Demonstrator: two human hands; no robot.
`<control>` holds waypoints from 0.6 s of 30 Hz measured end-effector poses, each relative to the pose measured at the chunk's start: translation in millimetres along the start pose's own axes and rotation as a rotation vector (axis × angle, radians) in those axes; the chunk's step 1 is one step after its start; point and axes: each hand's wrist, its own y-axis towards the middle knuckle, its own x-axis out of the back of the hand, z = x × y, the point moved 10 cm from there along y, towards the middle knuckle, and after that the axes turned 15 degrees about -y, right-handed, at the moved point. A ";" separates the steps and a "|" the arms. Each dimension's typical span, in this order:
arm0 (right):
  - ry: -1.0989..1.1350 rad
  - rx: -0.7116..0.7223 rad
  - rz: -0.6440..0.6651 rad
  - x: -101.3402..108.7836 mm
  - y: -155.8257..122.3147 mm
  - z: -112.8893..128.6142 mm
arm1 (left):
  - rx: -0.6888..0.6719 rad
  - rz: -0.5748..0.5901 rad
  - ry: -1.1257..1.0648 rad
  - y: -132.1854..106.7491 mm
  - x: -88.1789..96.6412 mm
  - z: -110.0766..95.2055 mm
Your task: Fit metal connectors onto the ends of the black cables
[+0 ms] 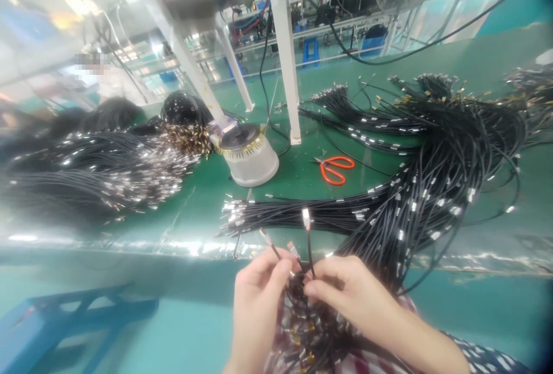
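Observation:
My left hand (261, 290) is closed, pinching a thin black cable (275, 252) whose stripped tip points up and to the left. Close beside it, my right hand (345, 287) grips another black cable (310, 247) between thumb and fingers; a white connector (306, 217) sits on its upper end. Between the hands a further pale cable end (294, 249) shows; which hand has it I cannot tell. Below them, a tangled bunch of cables (302, 328) with metal ends lies over my lap. Just beyond the hands, a straight bundle of black cables (276, 212) rests on the green table (203, 189).
Orange-handled scissors (334, 169) lie past the bundle. Left of them stands a white round tub (253, 163) with a black disc on top. Large cable heaps (458, 149) cover the right side, and more cables (108, 172) the left. A white post (283, 51) rises from the table. A blue stool (78, 316) stands lower left.

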 end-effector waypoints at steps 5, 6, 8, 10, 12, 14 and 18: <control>0.003 0.007 -0.003 0.8 0.4 0.1 | 0.012 -0.019 0.083 -7.5 -1.8 1.4; 0.005 0.004 -0.008 1.2 0.7 -0.5 | -0.026 -0.018 0.157 -8.3 -3.1 -3.0; 0.007 0.000 -0.015 1.5 1.3 -1.5 | -0.084 0.046 0.292 -8.4 -11.3 -9.6; 0.016 0.008 -0.010 0.4 1.6 -0.7 | -0.057 0.152 0.303 -6.8 -21.0 -7.7; 0.033 0.028 0.009 -1.7 1.5 1.5 | 0.036 0.239 0.180 -5.1 -28.4 -1.1; 0.038 0.049 0.027 -3.0 0.5 3.7 | 0.100 0.302 0.077 -4.3 -36.0 2.7; -0.101 0.116 -0.016 5.4 -5.2 7.8 | 0.124 0.333 0.064 -2.0 -45.1 4.4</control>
